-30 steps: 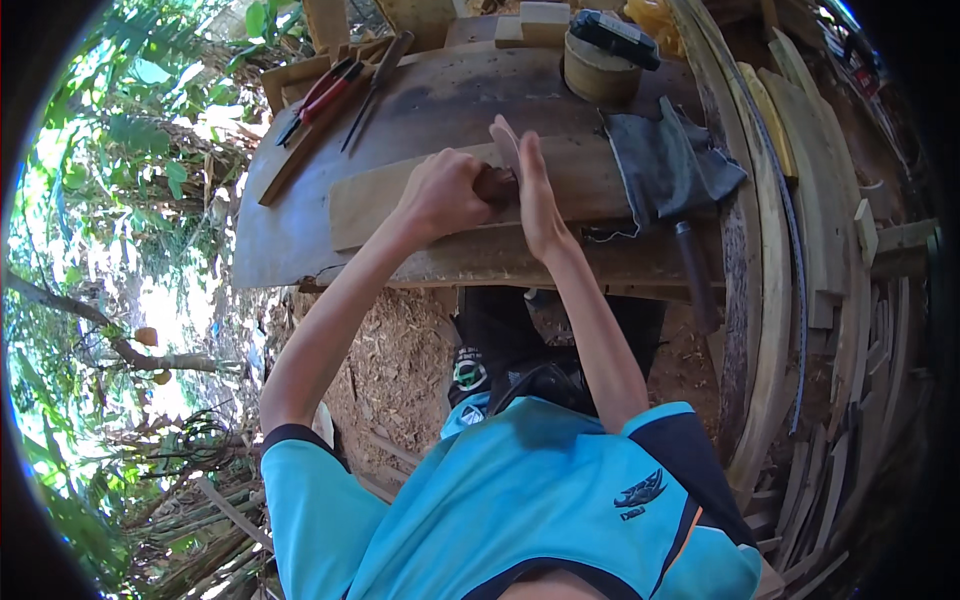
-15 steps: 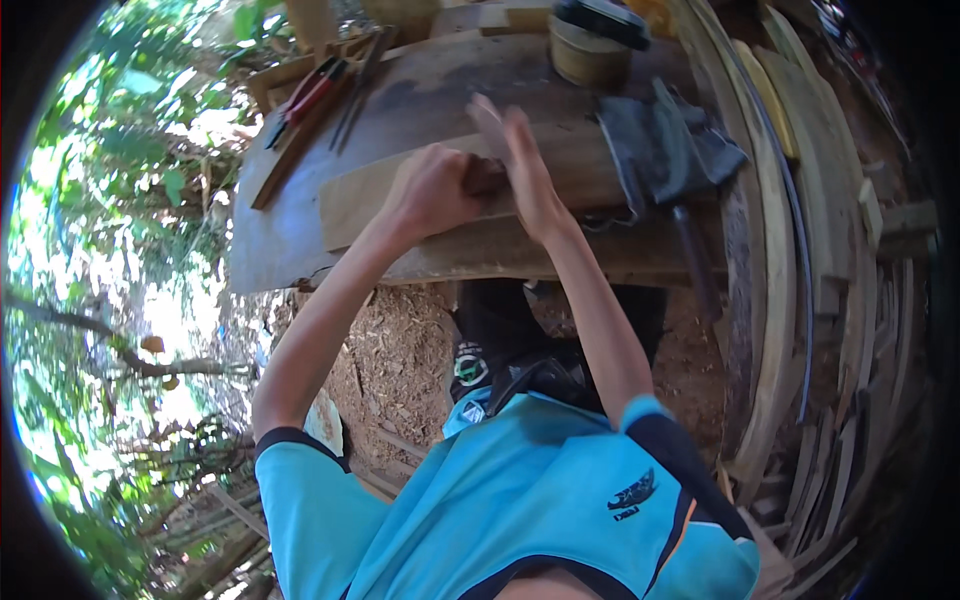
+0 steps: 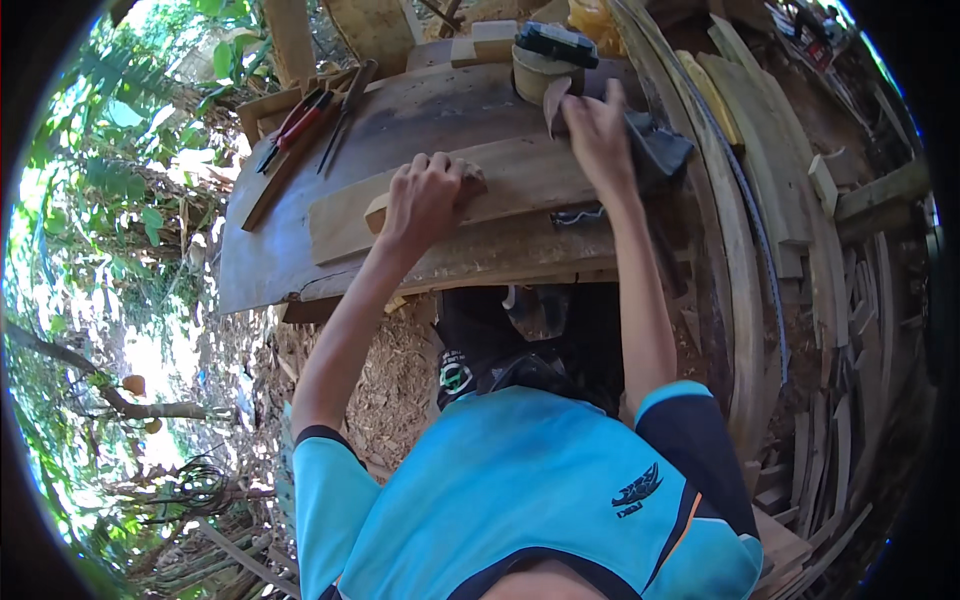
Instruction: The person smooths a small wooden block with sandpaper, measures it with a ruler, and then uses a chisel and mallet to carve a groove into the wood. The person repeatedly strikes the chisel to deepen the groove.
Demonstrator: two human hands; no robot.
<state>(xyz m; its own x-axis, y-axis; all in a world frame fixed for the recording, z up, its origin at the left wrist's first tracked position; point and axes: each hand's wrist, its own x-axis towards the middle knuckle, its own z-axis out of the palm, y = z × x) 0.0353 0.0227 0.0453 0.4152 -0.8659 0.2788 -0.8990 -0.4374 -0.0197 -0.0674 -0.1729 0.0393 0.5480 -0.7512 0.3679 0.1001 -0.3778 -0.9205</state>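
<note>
My left hand (image 3: 425, 200) is closed round a small wooden block (image 3: 376, 212), pressing it down on a flat board (image 3: 335, 225) that lies along the workbench (image 3: 440, 115). One pale end of the block shows beside the wrist; its darker end comes out past the fingers. My right hand (image 3: 600, 140) is raised over the board's right part, pinching a curved brown piece that looks like sandpaper (image 3: 556, 105). This piece hangs in front of a round tub (image 3: 535, 78). A grey-blue cloth (image 3: 655, 150) lies partly behind my right hand.
Red-handled pliers (image 3: 300, 120) and a slim dark tool (image 3: 345, 115) lie at the bench's left, by a wooden strip (image 3: 270, 190). A dark box (image 3: 556, 42) rests on the tub. Long planks (image 3: 770, 150) line the right side. Wood shavings (image 3: 385, 370) cover the ground.
My right hand has moved right and away from the block, carrying the brown piece toward the tub. The left hand keeps its hold on the block at the board.
</note>
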